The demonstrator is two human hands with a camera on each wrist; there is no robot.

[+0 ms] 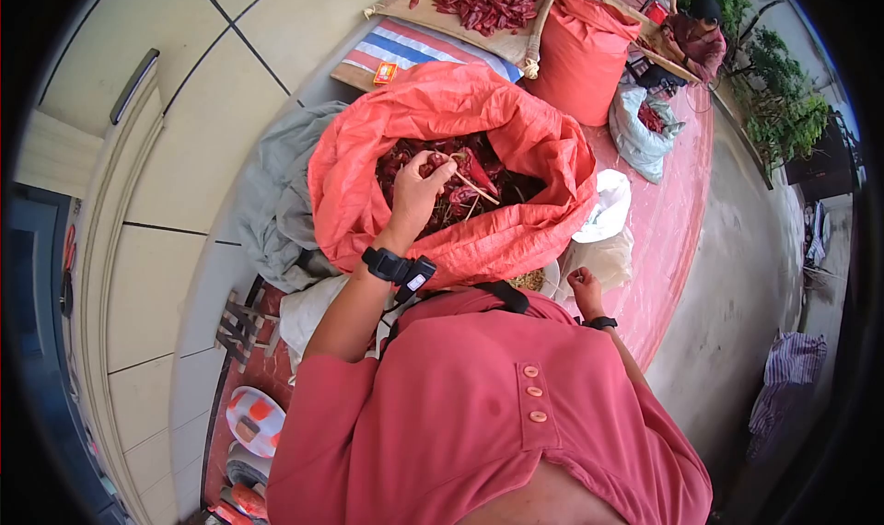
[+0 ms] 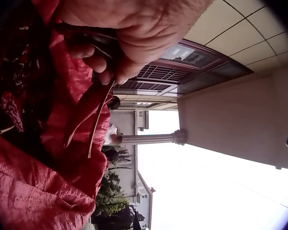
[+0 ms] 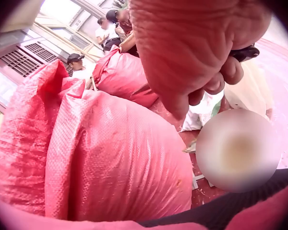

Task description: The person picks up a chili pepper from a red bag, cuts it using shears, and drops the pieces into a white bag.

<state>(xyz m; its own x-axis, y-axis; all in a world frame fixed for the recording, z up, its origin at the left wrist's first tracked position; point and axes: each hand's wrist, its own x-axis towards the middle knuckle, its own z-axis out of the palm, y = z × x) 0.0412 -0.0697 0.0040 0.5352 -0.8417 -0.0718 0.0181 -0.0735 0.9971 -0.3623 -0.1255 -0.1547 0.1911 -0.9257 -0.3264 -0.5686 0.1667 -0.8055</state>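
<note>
In the head view, the left hand point(image 1: 416, 193) is hovering over the mouth of the open red sack point(image 1: 543, 227), finger and thumb pinching a dried pepper point(image 1: 478, 169) and a long stem point(image 1: 477, 188). The person seems to be sorting piece by piece; the next move is probably calling for the right hand point(image 1: 586, 290) at that stem.

In the left wrist view, pepper and stem are jutting past the fingertips, against the sack's fabric.

In the right wrist view, beside the sack, the fingers are curling round a dark object point(image 3: 245, 53), unidentifiable here.

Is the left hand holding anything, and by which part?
The left hand pinches a thin stem at one visible end; the other sticks out free.
</note>
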